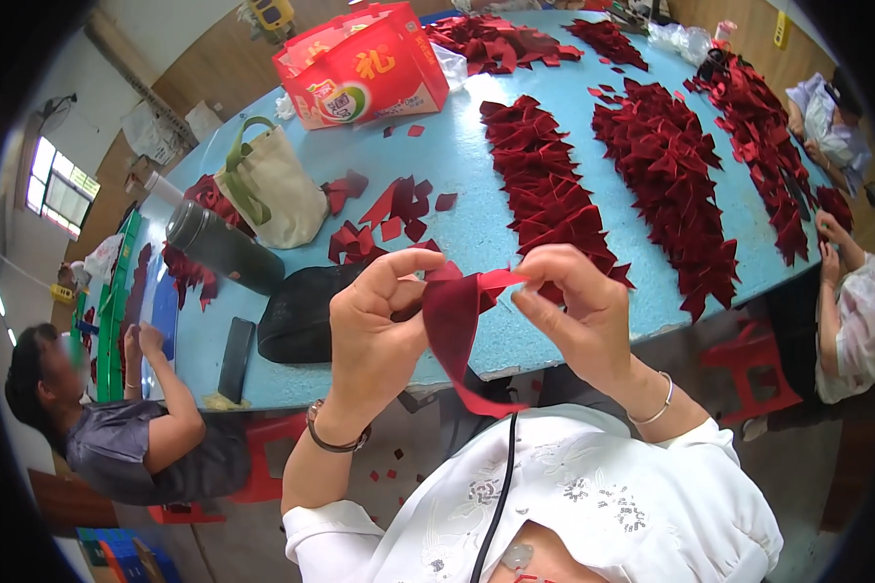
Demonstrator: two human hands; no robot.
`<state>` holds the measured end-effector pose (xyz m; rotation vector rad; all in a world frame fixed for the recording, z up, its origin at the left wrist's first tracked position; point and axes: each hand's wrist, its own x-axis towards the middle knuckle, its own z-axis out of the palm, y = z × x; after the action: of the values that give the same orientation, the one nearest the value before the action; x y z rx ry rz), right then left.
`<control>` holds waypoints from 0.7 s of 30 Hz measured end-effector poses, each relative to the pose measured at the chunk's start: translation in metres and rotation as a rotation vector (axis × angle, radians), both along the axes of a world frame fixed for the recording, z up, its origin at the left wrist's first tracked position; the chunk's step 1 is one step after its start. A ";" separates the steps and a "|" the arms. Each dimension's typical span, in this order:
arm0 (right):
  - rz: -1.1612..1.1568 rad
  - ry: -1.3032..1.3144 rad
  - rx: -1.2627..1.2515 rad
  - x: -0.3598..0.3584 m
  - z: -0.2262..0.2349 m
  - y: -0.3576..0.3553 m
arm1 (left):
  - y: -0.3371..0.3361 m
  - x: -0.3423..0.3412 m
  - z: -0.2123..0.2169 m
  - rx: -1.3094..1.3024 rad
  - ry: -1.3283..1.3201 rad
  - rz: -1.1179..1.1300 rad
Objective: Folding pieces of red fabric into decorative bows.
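Note:
A dark red velvet ribbon (451, 321) hangs between my two raised hands, in front of the table's near edge. My left hand (381, 309) pinches its upper part between thumb and fingers, and the long tail droops below with its tip toward the right. A brighter red stretch of the ribbon runs across to my right hand (576, 309), whose thumb and forefinger are closed on its end. Beyond my hands, dark red ribbon bows lie in thick rows, the closest being a long row (544, 185).
The blue table (360, 160) carries a black pouch (306, 311), a dark flask (224, 248), a cream bag with green handles (280, 189), a red gift bag (365, 73) and loose ribbon scraps (399, 209). People sit at left and right; a red stool (749, 369) stands at right.

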<state>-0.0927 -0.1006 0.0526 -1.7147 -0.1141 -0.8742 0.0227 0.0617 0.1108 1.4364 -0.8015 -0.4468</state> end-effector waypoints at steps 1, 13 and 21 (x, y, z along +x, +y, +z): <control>-0.038 -0.003 0.061 0.000 0.001 -0.001 | 0.000 0.000 -0.001 0.014 0.001 -0.013; 0.136 0.122 0.248 -0.001 -0.013 -0.008 | -0.016 0.001 -0.023 0.132 0.253 -0.111; 0.064 0.161 0.163 -0.001 -0.016 -0.010 | -0.024 0.010 -0.034 0.176 0.329 -0.147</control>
<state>-0.0937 -0.1103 0.0367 -1.6123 0.0105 -0.6768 0.0330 0.0373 0.0771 1.4209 -0.6132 -0.8603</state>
